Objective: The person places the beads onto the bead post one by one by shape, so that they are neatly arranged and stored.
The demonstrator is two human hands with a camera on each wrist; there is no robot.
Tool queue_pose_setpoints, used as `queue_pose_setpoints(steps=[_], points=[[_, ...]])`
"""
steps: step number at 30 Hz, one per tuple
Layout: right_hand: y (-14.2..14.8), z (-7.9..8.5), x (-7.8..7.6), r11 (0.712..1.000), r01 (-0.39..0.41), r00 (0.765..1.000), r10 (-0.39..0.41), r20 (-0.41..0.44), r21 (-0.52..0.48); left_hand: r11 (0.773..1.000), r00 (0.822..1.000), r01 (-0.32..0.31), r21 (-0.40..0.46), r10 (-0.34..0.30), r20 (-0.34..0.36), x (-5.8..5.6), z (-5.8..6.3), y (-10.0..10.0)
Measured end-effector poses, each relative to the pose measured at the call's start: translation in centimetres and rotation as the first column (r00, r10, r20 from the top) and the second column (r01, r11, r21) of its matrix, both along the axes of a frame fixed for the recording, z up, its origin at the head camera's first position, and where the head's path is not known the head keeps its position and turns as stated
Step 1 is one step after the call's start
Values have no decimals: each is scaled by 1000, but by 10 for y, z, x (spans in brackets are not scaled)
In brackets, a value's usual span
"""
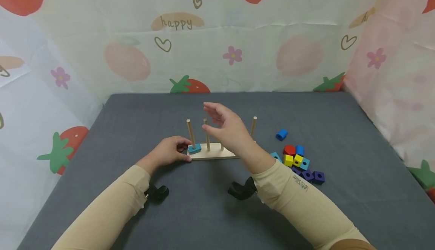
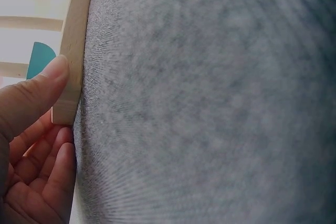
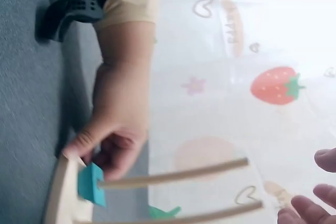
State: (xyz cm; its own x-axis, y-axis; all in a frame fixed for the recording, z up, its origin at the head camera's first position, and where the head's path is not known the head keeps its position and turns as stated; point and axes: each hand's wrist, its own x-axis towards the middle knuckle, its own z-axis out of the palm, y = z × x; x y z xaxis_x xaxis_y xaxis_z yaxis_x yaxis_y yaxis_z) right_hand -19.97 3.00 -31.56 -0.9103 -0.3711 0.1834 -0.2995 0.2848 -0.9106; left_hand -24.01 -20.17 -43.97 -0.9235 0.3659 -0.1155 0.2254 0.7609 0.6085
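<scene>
A person's left hand (image 1: 166, 151) pinches the end of a wooden board (image 1: 215, 154) on a gray table (image 1: 200, 219), while the right hand (image 1: 231, 127), fingers apart from the thumb, is raised near the pegs (image 1: 207, 138). A teal block (image 1: 195, 150) sits low around the leftmost peg (image 1: 190, 130); colorful blocks (image 1: 298, 161) lie to the right.
</scene>
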Motion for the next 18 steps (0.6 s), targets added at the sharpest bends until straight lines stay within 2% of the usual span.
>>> queue_pose_setpoints(steps=[6,10,14,18], points=[[32,9,-2,998,2,1000,-3,-10,-55,1000,1000,8,10,-8,-1,1,1,0],[60,10,-4,998,46,999,-47,-14,-52,1000,1000,10,8,-10,2,2,1,0],[89,5,-7,991,131,991,-130,-30,36,1000,1000,7,17,-8,10,3,1,0],[118,-2,-9,967,195,981,-194,-23,163,1000,1000,0,19,0,11,3,1,0]])
